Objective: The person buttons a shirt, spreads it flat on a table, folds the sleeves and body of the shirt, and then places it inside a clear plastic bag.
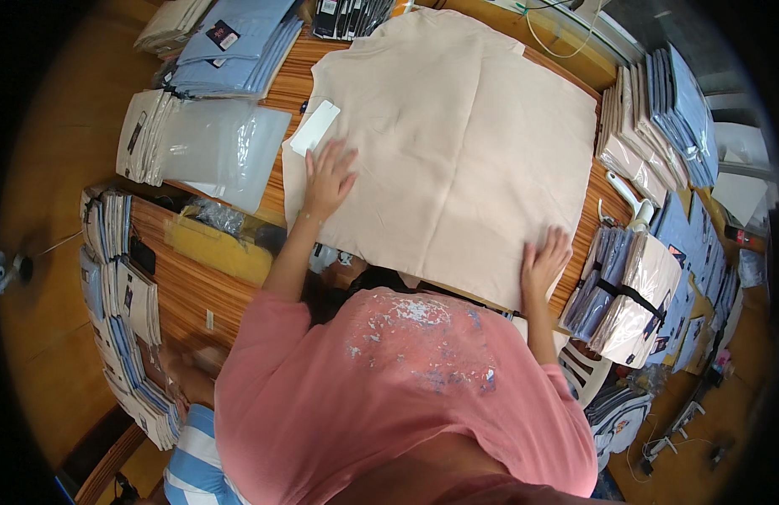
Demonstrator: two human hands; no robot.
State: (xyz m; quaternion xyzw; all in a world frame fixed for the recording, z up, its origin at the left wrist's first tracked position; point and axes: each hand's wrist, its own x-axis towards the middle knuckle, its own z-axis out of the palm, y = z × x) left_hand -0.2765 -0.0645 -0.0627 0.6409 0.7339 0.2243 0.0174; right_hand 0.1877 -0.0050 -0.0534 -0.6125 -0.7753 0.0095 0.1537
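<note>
A large pale beige garment (pixel 415 160) lies spread on the wood-grain table, with a fold line running down its middle. My left hand (pixel 326 181) rests on its left side, fingers spread flat, just below a white card tag (pixel 316 126). The tag lies at the garment's left edge, with a small dark piece by its upper end. Near the garment's lower right corner, my right hand (pixel 545 261) lies on the cloth with its fingers extended. Neither hand grips anything.
Clear plastic bags (pixel 229 151) and bagged blue shirts (pixel 238 50) are stacked at the left. At the right are folded beige garments (pixel 629 126), a white-handled roller (pixel 627 195) and a strapped bundle (pixel 638 303). Another person's blurred hand (pixel 192 374) is at lower left.
</note>
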